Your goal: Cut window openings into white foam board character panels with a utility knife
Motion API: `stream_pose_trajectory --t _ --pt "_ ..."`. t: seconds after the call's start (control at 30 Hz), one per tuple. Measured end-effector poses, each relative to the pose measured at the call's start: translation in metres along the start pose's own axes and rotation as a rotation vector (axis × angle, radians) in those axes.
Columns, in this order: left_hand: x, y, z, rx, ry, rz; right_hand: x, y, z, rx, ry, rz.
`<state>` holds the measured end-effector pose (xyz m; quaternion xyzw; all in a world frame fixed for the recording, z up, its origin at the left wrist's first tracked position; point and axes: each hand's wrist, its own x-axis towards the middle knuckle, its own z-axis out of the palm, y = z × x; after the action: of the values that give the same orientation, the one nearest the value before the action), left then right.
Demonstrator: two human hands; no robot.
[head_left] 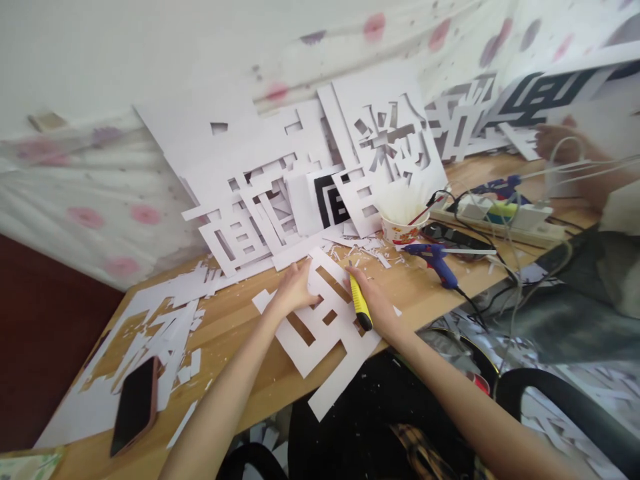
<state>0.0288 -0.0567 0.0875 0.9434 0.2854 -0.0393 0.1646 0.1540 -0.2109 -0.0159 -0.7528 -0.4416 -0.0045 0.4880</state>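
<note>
A white board cut into the shape of a written character (320, 347) lies at the table's front edge, its lower strip sticking out past the edge. My left hand (293, 290) grips its upper left part, thumb on the face; some of the fingers are hidden. In my right hand (373, 297) is a yellow utility knife (359, 301), held against the palm with its black end towards me. That hand rests over the board's right side. Small slots show the wooden table through the board.
Cut white boards (240, 227) lean against the wall. A paper cup (400, 230), a blue glue gun (435, 260) and a power strip (515, 220) with cables stand right. Left lie scraps (180, 333) and a phone (134, 407). A co-worker's hand (560, 140) is far right.
</note>
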Motion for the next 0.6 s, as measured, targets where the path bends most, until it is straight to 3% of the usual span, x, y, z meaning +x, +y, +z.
stream_pose_trajectory --t 0.1,0.2,0.23,0.33,0.37,0.43,0.47,0.5,0.6 --pt "-0.017 0.002 -0.03 -0.184 0.051 0.083 -0.001 -0.002 -0.003 0.073 0.114 0.042" --pt "-0.043 0.002 -0.073 -0.532 0.118 0.188 -0.002 -0.004 -0.008 0.15 0.239 0.058" --pt "-0.051 0.0 -0.086 -0.608 0.242 0.238 -0.003 -0.005 -0.01 0.172 0.275 0.057" --pt "-0.069 -0.014 -0.101 -0.803 0.856 0.303 -0.008 -0.01 -0.015 0.224 0.359 0.048" --pt "-0.072 -0.021 -0.096 -0.877 1.012 0.259 -0.009 -0.012 -0.017 0.238 0.381 0.046" --pt "-0.076 -0.032 -0.069 -0.969 1.107 0.03 -0.012 -0.015 -0.019 0.26 0.428 0.05" --pt "-0.077 -0.035 -0.05 -0.895 1.081 -0.15 -0.013 -0.017 -0.02 0.269 0.45 0.053" --pt "-0.077 -0.036 -0.029 -0.751 0.935 -0.266 -0.013 -0.017 -0.021 0.279 0.467 0.055" --pt "-0.077 -0.025 0.027 -0.647 0.662 -0.214 -0.008 -0.016 -0.022 0.301 0.495 0.06"
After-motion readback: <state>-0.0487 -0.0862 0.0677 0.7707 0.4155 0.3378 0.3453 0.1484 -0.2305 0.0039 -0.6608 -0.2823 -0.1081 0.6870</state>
